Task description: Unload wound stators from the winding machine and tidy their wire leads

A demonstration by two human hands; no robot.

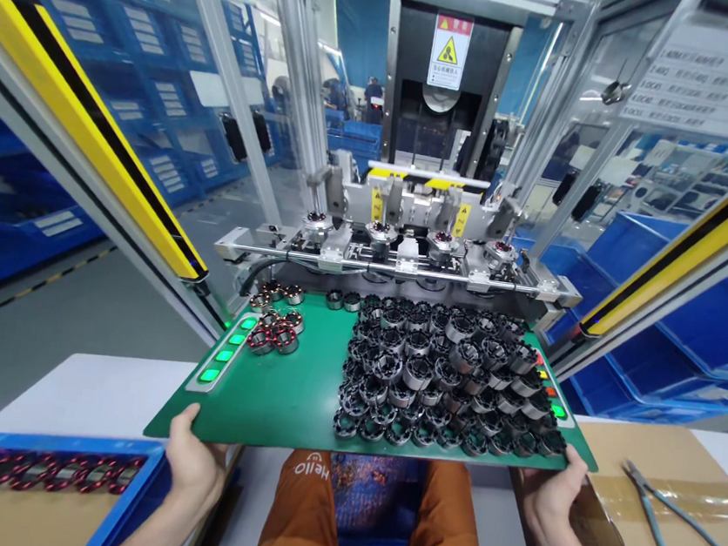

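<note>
My left hand (197, 454) grips the front left corner of a green work board (298, 388), thumb on top and fingers hidden under the edge. At the front right corner, my right hand (555, 489) holds the same edge, its thumb beside the last row of cores. Dark bare motor stator cores (418, 372) stand stacked in rows over the right half of the board. A small group of stators wound with reddish copper wire (275, 333) sits at the back left. Lit green buttons (223, 352) line the left side, and more coloured buttons (552, 386) the right.
Behind the board stands a winding machine (407, 243) with several stations. Yellow-black guard posts (92, 119) flank it. A blue tray (144, 476) with wound stators lies at left. Pliers (658, 517) rest on a cardboard box (710, 470) at right, near blue bins (692, 328).
</note>
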